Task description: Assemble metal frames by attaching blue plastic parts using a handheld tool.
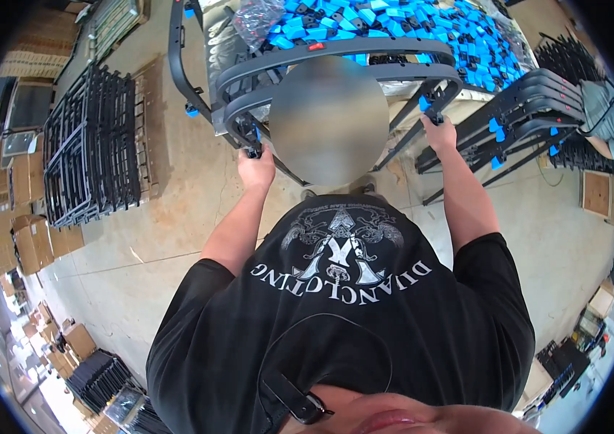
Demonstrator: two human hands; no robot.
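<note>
A black curved tube frame (343, 52) stands in front of me, its rounded bar running across and its two sides coming back toward me. My left hand (256, 170) is closed on the left side of this frame, beside a small blue plastic piece. On the opposite side my right hand (439, 135) grips the frame just below a blue plastic clip (424, 103). A second, similar curved bar lies close behind the nearer one. A round blurred patch covers the middle between my hands, so the parts there are hidden.
Beyond the frame, a heap of blue and black plastic pieces (394, 18) fills a wide surface. Several nested black frames (531, 108) stand at right, by another person's grey sleeve (603, 108). At left are stacked black frames (94, 145) on a pallet and cardboard boxes (32, 242).
</note>
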